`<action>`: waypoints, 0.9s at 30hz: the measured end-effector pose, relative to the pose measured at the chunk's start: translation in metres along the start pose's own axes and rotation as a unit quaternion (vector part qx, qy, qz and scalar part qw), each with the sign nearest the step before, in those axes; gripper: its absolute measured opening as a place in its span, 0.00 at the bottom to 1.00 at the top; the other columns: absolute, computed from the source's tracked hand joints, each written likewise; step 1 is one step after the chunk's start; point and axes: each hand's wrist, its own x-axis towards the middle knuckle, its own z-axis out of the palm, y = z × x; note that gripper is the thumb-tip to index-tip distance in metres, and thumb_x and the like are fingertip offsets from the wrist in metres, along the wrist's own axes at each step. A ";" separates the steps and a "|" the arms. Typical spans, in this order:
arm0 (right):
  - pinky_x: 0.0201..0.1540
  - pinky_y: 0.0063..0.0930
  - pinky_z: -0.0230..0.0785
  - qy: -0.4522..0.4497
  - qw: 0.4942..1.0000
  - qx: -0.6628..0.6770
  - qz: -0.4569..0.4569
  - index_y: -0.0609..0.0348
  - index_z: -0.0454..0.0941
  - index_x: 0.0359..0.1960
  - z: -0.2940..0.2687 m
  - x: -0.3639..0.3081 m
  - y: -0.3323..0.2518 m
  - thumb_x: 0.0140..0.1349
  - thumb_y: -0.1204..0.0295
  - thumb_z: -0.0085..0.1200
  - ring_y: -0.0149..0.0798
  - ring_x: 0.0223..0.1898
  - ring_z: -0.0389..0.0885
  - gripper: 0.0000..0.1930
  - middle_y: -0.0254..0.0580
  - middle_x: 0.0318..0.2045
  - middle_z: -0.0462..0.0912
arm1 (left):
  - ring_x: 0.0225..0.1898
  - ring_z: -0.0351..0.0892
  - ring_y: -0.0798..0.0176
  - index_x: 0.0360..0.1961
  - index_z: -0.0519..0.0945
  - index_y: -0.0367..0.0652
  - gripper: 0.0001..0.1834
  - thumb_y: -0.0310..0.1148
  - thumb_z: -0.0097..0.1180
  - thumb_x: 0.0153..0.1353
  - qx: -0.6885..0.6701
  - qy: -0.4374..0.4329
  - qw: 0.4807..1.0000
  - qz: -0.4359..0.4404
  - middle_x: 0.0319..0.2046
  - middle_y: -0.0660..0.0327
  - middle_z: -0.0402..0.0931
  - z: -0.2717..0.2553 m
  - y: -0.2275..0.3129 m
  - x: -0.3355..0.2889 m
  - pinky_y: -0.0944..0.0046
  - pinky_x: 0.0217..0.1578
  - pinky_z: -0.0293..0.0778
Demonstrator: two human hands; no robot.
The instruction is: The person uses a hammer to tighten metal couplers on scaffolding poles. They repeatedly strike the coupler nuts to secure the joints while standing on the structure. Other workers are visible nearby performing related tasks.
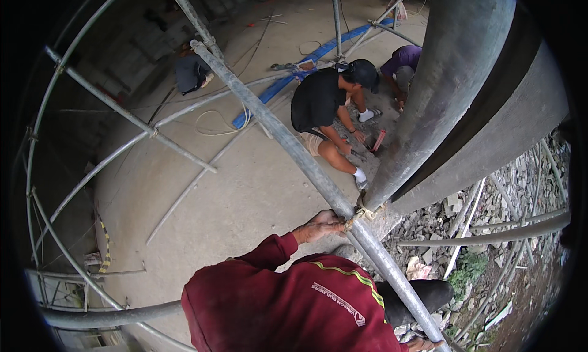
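A long grey metal scaffold pipe (282, 131) runs diagonally from upper left to lower right in front of me. My left hand (321, 226), in a maroon sleeve, is closed on the pipe beside a tied joint (362, 214). At the bottom edge my right hand (422, 344) reaches the same pipe lower down and appears closed around it; part of it is cut off. Just right of the joint stands a thick grey column-like tube (444, 82). My dark-trousered knee (429, 295) shows behind the pipe.
Below, a person in black (321, 98) crouches on the concrete floor (245, 199), near a person in purple (401, 61). Another person (190, 73) is farther left. Scaffold bars (116, 104) cross the left. Broken rubble (490, 217) lies right; a blue strip (263, 98) runs behind.
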 end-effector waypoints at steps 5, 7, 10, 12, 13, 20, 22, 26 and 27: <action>0.21 0.30 0.62 -0.002 1.000 -0.013 0.004 0.58 0.79 0.39 0.004 0.008 0.001 0.63 0.55 0.56 0.31 0.18 0.69 0.17 0.32 0.22 0.76 | 0.63 0.70 0.56 0.67 0.64 0.38 0.34 0.33 0.63 0.62 0.010 -0.038 0.998 -0.042 0.62 0.53 0.71 -0.027 0.008 -0.004 0.51 0.62 0.70; 0.20 0.29 0.62 -0.003 1.000 -0.017 0.008 0.57 0.79 0.39 0.007 0.009 0.003 0.63 0.54 0.56 0.31 0.18 0.68 0.18 0.32 0.22 0.76 | 0.65 0.69 0.54 0.71 0.60 0.43 0.40 0.31 0.66 0.59 -0.136 -0.104 0.983 -0.061 0.65 0.54 0.68 -0.074 0.022 -0.010 0.51 0.60 0.71; 0.20 0.28 0.61 -0.004 1.000 -0.021 0.008 0.57 0.78 0.39 0.007 0.012 0.003 0.62 0.53 0.57 0.30 0.18 0.67 0.18 0.31 0.22 0.75 | 0.65 0.68 0.41 0.69 0.64 0.41 0.36 0.54 0.49 0.67 -0.213 0.086 0.965 0.130 0.68 0.47 0.64 -0.166 0.101 -0.002 0.35 0.64 0.63; 0.19 0.28 0.60 -0.013 0.999 -0.029 0.007 0.56 0.78 0.39 0.009 0.015 0.003 0.62 0.52 0.57 0.30 0.17 0.67 0.19 0.31 0.21 0.75 | 0.56 0.72 0.43 0.61 0.69 0.40 0.32 0.53 0.56 0.65 -0.245 0.239 0.918 0.199 0.54 0.46 0.72 -0.224 0.177 0.019 0.36 0.57 0.67; 0.19 0.28 0.60 -0.018 0.999 -0.033 0.007 0.56 0.78 0.38 0.013 0.017 0.004 0.61 0.52 0.57 0.30 0.17 0.67 0.19 0.30 0.21 0.75 | 0.47 0.77 0.47 0.57 0.71 0.42 0.29 0.49 0.61 0.63 -0.209 0.356 0.889 0.196 0.46 0.49 0.74 -0.246 0.206 0.032 0.40 0.49 0.74; 0.18 0.25 0.57 -0.012 0.999 -0.043 0.007 0.54 0.78 0.38 0.020 0.019 0.000 0.60 0.48 0.58 0.28 0.16 0.65 0.21 0.29 0.20 0.73 | 0.24 0.79 0.56 0.45 0.77 0.45 0.18 0.37 0.69 0.58 -0.137 0.550 0.792 0.228 0.29 0.59 0.74 -0.243 0.207 0.061 0.52 0.24 0.78; 0.18 0.25 0.57 -0.007 0.999 -0.039 0.012 0.53 0.77 0.37 0.018 0.022 0.000 0.59 0.47 0.58 0.28 0.16 0.64 0.21 0.29 0.20 0.73 | 0.25 0.79 0.56 0.45 0.77 0.45 0.17 0.36 0.68 0.58 -0.127 0.548 0.796 0.223 0.29 0.60 0.74 -0.233 0.208 0.060 0.53 0.25 0.78; 0.17 0.24 0.55 -0.006 0.999 -0.035 0.020 0.52 0.77 0.37 0.010 0.030 -0.001 0.58 0.45 0.59 0.27 0.15 0.63 0.22 0.28 0.20 0.72 | 0.21 0.78 0.55 0.38 0.81 0.40 0.09 0.28 0.66 0.56 -0.170 0.517 0.809 0.223 0.26 0.57 0.76 -0.236 0.223 0.055 0.56 0.21 0.76; 0.17 0.23 0.55 -0.007 0.999 -0.037 0.018 0.52 0.77 0.37 0.010 0.031 -0.002 0.58 0.45 0.59 0.27 0.15 0.63 0.22 0.28 0.20 0.72 | 0.22 0.78 0.55 0.39 0.82 0.41 0.09 0.28 0.66 0.56 -0.176 0.507 0.809 0.239 0.26 0.56 0.76 -0.237 0.223 0.055 0.55 0.21 0.77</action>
